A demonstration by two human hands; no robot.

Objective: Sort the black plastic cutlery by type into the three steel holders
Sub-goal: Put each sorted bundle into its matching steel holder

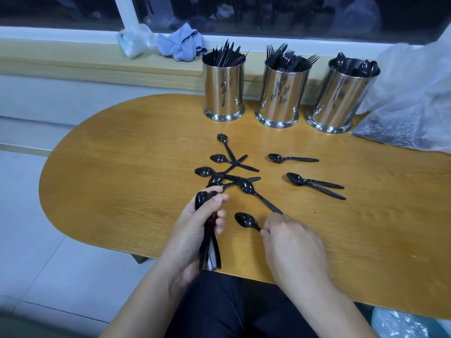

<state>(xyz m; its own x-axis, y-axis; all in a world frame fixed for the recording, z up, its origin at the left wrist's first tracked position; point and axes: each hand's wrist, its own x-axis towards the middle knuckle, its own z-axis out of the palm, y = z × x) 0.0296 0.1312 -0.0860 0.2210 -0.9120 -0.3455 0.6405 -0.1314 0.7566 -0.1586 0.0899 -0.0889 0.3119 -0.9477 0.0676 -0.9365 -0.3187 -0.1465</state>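
Place: you look to be in a canteen or café service corner, not a home kitchen.
Evidence, holders: three steel holders (224, 91) stocked in bulk with black disposable cutlery.
Evidence, surface: your rounded wooden surface (117, 181) sits against a window ledge (73, 54).
Evidence, supplies: a big plastic bag (412, 98) and a crumpled cloth (181, 43).
Floor: pale tiles (44, 259).

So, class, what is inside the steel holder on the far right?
Black spoons: their bowls stick up above the rim of the right holder. The steel wall hides their handles, so how many it holds cannot be seen.
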